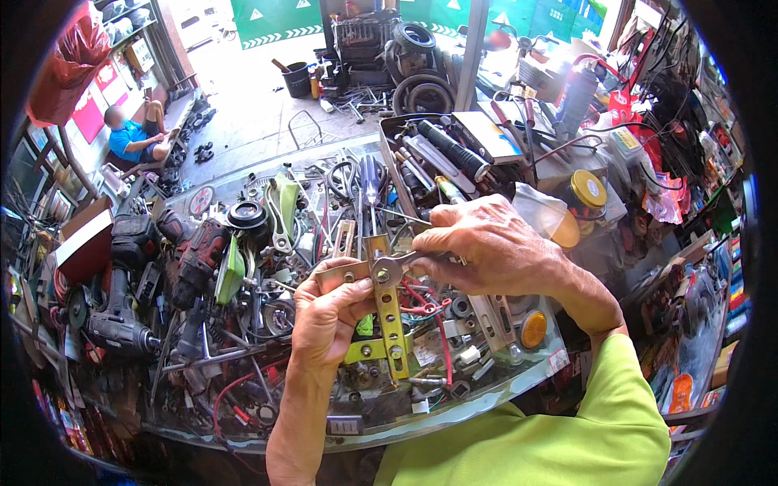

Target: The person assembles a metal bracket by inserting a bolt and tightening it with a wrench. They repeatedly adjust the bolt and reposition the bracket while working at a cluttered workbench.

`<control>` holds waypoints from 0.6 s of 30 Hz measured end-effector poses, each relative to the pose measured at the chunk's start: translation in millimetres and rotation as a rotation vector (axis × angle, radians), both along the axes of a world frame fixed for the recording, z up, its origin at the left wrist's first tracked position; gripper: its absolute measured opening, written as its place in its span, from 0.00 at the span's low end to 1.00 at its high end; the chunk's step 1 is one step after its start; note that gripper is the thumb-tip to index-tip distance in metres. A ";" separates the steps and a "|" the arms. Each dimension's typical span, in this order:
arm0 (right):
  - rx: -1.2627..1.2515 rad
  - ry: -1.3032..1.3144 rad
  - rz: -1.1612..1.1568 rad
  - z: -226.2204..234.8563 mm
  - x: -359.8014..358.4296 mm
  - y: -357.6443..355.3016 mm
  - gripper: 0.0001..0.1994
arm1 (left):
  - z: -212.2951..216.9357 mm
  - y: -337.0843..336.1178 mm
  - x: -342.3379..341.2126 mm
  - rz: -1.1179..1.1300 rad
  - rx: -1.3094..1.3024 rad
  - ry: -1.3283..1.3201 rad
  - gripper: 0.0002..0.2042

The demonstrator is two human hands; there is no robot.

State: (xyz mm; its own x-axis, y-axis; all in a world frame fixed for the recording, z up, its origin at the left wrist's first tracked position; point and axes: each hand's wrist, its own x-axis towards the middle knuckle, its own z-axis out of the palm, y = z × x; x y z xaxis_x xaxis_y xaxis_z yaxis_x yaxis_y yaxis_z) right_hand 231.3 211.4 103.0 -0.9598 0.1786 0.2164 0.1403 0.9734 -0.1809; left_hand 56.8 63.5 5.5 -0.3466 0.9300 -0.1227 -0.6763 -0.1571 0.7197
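Observation:
My left hand is closed on a brass-coloured metal bracket, thumb pressed at its left side. The bracket stands upright over the bench, with a row of holes along its strip and a crosspiece bolted low on the left. At its upper part, a flat grey metal piece with a round end lies over a bolt. My right hand pinches the right end of that flat piece between thumb and fingers. Whether it is a spanner or a loose part, I cannot tell. The right fingertips partly hide it.
Tools and parts crowd the glass-topped bench. Cordless drills lie at the left, and a tray of tools is behind the bracket. An orange reflector sits near the right edge. Another person sits at the far left.

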 end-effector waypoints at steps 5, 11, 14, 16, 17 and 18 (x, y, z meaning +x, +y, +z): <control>-0.033 -0.017 0.075 -1.9 -6.4 12.2 0.12 | -3.0 -0.4 -1.4 -0.008 0.003 0.008 0.14; -0.334 0.127 -0.011 -40.0 -6.1 -2.2 0.14 | -9.4 1.9 -1.3 0.064 0.033 -0.031 0.13; -0.469 0.128 -0.087 -52.8 -3.0 -16.9 0.13 | -12.8 3.9 -0.3 0.083 0.041 -0.015 0.13; -0.521 0.153 -0.099 -56.6 -4.0 -22.8 0.13 | -8.3 4.2 1.4 0.094 0.039 -0.052 0.13; -0.493 0.104 -0.084 -54.6 -1.6 -21.1 0.13 | -6.2 4.9 2.7 0.097 0.038 -0.070 0.13; -0.574 0.094 -0.103 -47.7 1.7 -19.8 0.13 | -5.1 6.0 4.3 0.092 0.037 -0.071 0.13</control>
